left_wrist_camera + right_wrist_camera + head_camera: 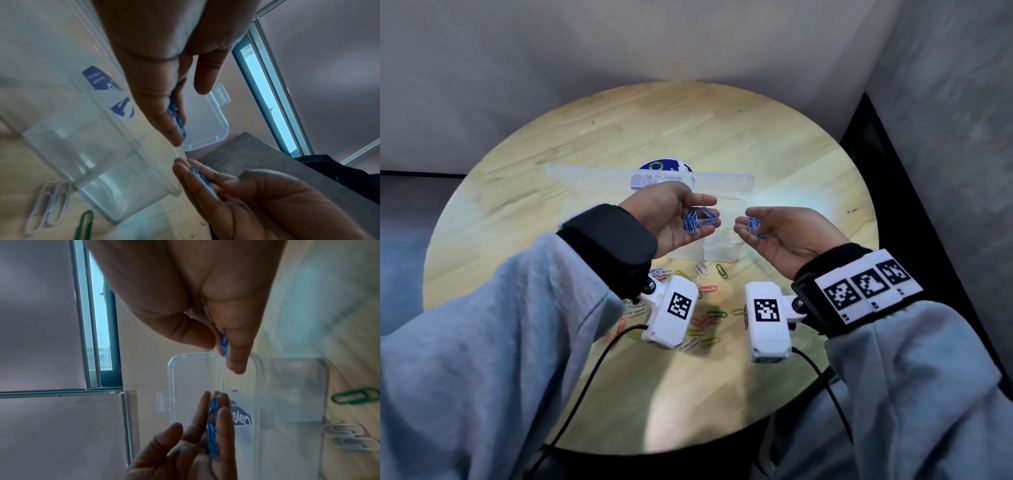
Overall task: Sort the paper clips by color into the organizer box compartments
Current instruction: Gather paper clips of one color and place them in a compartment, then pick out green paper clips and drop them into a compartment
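My left hand is palm up over the clear organizer box, with several blue paper clips lying on its relaxed fingers and the thumb apart from them. In the left wrist view those blue clips lie along the fingers. My right hand, also palm up and just to the right, curls its fingers and thumb round a smaller bunch of blue clips; the right wrist view shows that bunch between thumb and finger. A small gap separates the two hands. The compartments below look empty, though the view of them is blurred.
The box's open lid lies flat behind it, partly over a round blue label. Loose white clips, a green clip, red clips and yellow ones are scattered on the round wooden table near me.
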Demonstrator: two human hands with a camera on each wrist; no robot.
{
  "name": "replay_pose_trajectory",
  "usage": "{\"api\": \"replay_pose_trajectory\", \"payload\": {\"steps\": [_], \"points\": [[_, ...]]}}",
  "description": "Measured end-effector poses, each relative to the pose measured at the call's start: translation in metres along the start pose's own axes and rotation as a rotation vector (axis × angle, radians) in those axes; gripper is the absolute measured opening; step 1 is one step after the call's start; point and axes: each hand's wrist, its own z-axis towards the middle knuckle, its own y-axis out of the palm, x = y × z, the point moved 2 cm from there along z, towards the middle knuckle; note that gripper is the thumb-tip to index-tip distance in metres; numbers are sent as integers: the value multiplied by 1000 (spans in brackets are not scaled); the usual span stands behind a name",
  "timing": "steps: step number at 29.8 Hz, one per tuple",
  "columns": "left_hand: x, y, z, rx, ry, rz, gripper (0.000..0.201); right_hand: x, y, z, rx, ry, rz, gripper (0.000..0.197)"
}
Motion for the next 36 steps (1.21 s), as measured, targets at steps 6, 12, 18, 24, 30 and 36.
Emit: {"api": "replay_pose_trajectory", "payload": {"steps": [6,12,18,24,30,36], "points": [[2,10,8,30,60,59,22,-1,5,5,-27,-36,-43,38],[-1,21,10,-19,89,72,22,3,6,6,-88,-45,-114,46],[2,2,-10,-4,182,288,24,-5,-3,-4,-102,-208,-583,21],[-15,-31,-35,60,112,1065,11,9,0,-21,-191,-237,-1396,8],[-46,-42,-38,182,-16,1470,6,39,4,-23,-223,-167,-1813,32],[-64,-44,-28,200,-47,1531,20,56,5,-24,-242,-151,-1912,18]]}}
